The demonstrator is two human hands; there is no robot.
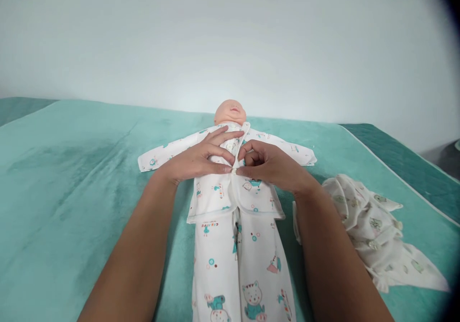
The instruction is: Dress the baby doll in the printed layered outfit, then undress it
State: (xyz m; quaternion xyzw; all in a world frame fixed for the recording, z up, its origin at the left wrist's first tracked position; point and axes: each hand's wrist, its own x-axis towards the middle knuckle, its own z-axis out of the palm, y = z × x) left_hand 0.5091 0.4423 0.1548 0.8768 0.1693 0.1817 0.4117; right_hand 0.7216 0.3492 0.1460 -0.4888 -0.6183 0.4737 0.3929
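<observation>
A baby doll (230,111) lies on its back, its head at the far end, dressed in a white printed baby jacket (212,192) and matching trousers (217,269). My left hand (206,155) rests over the jacket's chest, the outer fingers spread, while thumb and index tip nearly meet on the cloth at the front opening. From the other side, my right hand (268,163) pinches the opening's edge with curled fingers. Between my thumbs shows a small pale button (234,171). Higher up, another button (230,147) is visible by the placket. The sleeves stretch out to both sides.
A crumpled white printed baby garment (373,226) lies to the right, partly behind my right forearm. Under everything spreads a turquoise plush blanket (79,192), with a darker green quilted cover (406,164) showing at right. A pale wall (230,39) stands behind.
</observation>
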